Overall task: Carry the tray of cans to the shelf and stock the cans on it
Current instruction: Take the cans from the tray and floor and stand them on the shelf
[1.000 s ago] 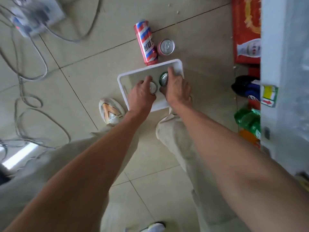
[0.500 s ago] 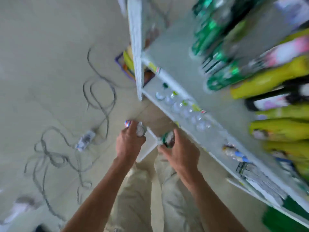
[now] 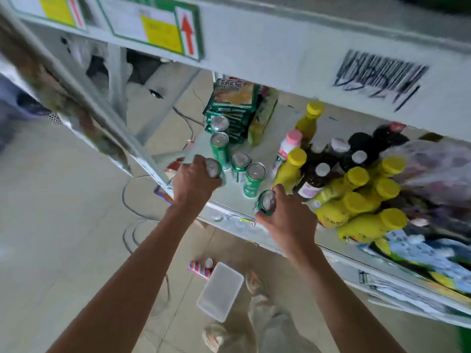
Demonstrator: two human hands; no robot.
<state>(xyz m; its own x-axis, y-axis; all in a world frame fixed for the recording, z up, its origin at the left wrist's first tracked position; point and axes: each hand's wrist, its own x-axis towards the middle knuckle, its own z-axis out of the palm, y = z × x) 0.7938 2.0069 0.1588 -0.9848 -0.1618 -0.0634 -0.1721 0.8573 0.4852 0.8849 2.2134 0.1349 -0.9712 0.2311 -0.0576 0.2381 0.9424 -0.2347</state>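
Observation:
My left hand [image 3: 195,182] is closed around a green can [image 3: 213,168] at the left front of the white shelf [image 3: 237,200]. A second green can [image 3: 266,202] is in my right hand [image 3: 288,217], at the shelf's front edge. Several green cans [image 3: 253,178] stand upright on the shelf between and behind my hands. The white tray [image 3: 220,291] lies on the floor below, with nothing in it. A red, white and blue striped can [image 3: 200,268] lies on the floor beside the tray.
Yellow-capped bottles [image 3: 356,197] and dark bottles crowd the shelf right of the cans. Green snack packs [image 3: 232,103] are stacked at the back. An upper shelf edge with labels [image 3: 280,52] overhangs. Cables [image 3: 132,197] run over the tiled floor. My feet stand by the tray.
My hands lifted two cans out of the tray on the floor, rose with them and now hold them at the shelf. The view swung from the floor up to the shelf.

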